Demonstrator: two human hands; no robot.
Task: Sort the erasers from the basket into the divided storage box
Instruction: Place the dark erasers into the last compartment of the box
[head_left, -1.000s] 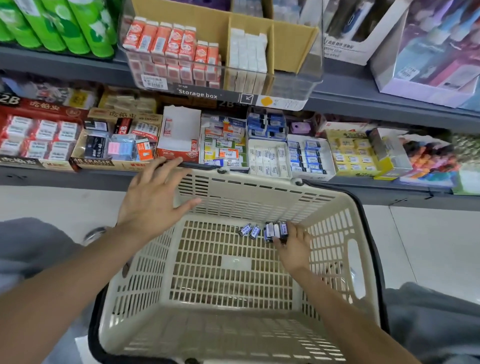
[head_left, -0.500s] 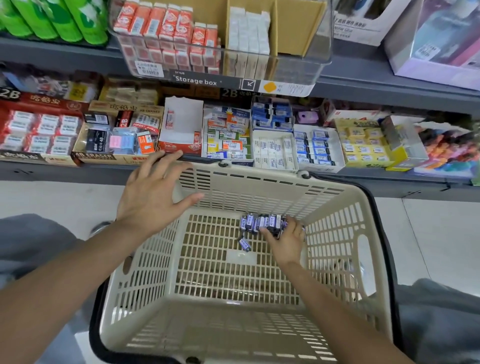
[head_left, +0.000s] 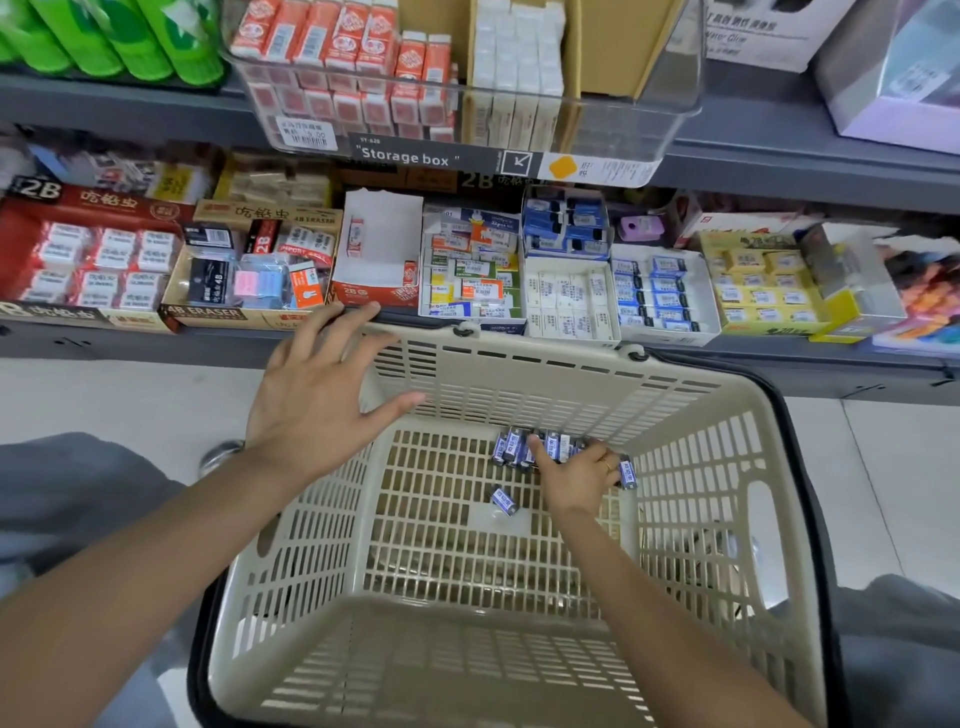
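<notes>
Far left, upper shelf: green bottles (head_left: 119, 36). Below them, a red display carton (head_left: 88, 249) marked "2B" holds white wrapped erasers. Beside it, a tan carton (head_left: 244, 270) reads "4B ERASER" on its front lip, with black "4B" packs and pink and blue pieces inside.

Left hand (head_left: 317, 395): fingers straight and spread, palm down over the far left corner of the basket (head_left: 545, 374), fingertips at the rim; it holds nothing.

Centre, upper shelf: the clear divided storage box (head_left: 634, 119), labelled "Storage box" on a black strip. Its left compartment holds orange-and-white erasers (head_left: 337, 52), its middle compartment white erasers (head_left: 514, 57); the right compartment shows only its cardboard divider. A white price sticker on the front wall is too small to read.

Lower shelf, centre: an open white-and-orange carton (head_left: 379, 254) marked "2B", then trays of mixed small boxes with unreadable print.

Basket floor: a row of blue-and-white erasers (head_left: 514, 447) lies against the far wall, and a single loose eraser (head_left: 503, 500) lies nearer the middle, apart from the row.

Right hand (head_left: 576, 473): fingers curled around the right end of the row, gripping several erasers; one more sticks out at its right edge. A ring shows on one finger.

Right: a yellow carton (head_left: 763, 291) of yellow-wrapped pieces.
</notes>
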